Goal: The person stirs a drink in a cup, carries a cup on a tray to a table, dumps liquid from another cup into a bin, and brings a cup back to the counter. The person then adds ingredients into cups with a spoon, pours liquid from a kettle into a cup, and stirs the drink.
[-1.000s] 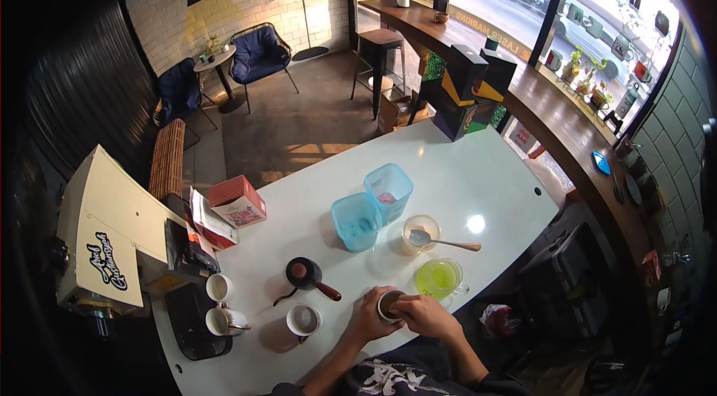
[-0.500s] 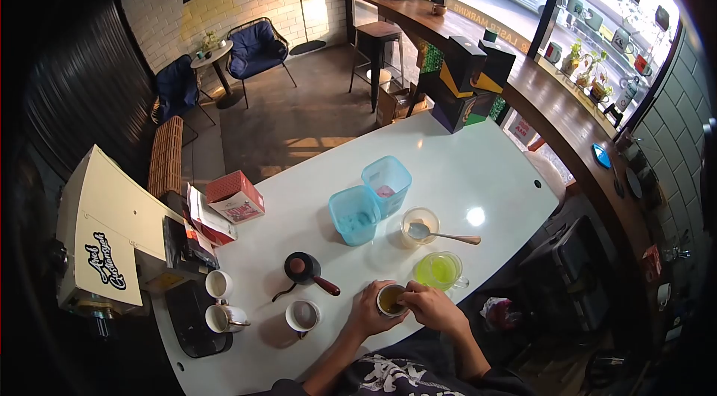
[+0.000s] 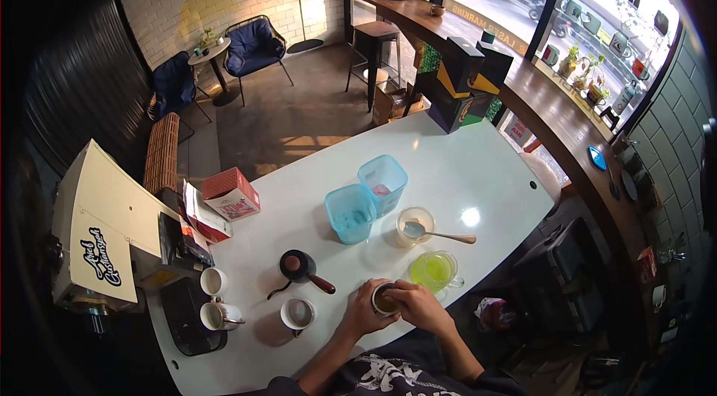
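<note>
My left hand (image 3: 363, 314) is wrapped round a small cup (image 3: 383, 302) of brownish liquid near the front edge of the table. Over the cup's rim, my right hand (image 3: 422, 308) has its fingers pinched together and dipping inside; what they hold, if anything, is hidden. Just beyond my right hand stands a clear jug (image 3: 434, 270) of bright green liquid. Behind it is a clear tub (image 3: 408, 234) with a spoon (image 3: 448, 236) lying across it. Left of my hands sit a white cup (image 3: 298, 314) and a small dark pot (image 3: 294, 266) with a wooden handle.
Two blue plastic containers (image 3: 349, 218) stand mid-table. At left are two white mugs (image 3: 217, 316) on a dark tray, a red-and-white box (image 3: 236, 196) and a cream machine (image 3: 101, 209). Black boxes (image 3: 450, 108) are stacked at the far end. A wooden counter (image 3: 549, 101) runs along the window.
My right hand has shifted slightly over the cup, covering more of its opening. My left hand keeps its hold. The view has moved a little, and traffic outside has changed.
</note>
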A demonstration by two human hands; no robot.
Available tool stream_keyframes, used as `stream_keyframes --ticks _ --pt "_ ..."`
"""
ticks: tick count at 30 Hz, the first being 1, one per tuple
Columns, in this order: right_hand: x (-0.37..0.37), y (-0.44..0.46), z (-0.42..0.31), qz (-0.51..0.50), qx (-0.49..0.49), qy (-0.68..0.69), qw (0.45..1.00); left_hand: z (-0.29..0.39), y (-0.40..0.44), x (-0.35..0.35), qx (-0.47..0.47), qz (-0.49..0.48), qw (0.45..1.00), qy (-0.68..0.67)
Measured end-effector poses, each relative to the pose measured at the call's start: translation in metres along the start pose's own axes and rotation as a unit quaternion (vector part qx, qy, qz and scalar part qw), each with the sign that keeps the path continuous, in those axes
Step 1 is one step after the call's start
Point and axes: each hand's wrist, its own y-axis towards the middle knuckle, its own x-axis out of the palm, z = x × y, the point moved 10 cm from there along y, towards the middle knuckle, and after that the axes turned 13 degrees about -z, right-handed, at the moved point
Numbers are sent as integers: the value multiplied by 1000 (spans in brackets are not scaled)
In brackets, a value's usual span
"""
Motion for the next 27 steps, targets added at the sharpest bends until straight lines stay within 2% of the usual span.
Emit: stream_keyframes --ticks 10,27 --pt "3 -9 4 -20 13 -8 1000 1 0 0 -11 1 1000 -14" --pt "-8 -12 7 51 37 -15 998 0 0 1 -12 6 1000 2"
